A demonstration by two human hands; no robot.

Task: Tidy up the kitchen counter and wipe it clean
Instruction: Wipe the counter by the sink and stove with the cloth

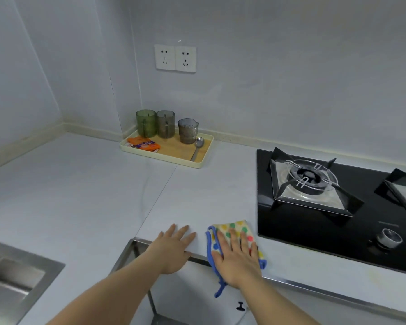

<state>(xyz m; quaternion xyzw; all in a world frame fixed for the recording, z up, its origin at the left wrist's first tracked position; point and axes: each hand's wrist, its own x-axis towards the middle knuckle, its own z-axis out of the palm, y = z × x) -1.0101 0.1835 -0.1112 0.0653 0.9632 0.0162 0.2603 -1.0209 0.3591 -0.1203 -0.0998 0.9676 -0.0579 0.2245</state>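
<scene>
Nothing is showing legibly: print on the far flat orange packets (144, 144) and a faint mark on the right black glass hob (314, 231) are blurring.

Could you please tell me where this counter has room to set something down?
Bare counter lies wide between the sink and the tray, and from the tray forward to the left hand and the cloth under the right hand. A narrower strip separates tray and hob. The tray is crowded.

Both hands lie flat, fingers straight: left (174, 248); right (236, 259)
</scene>
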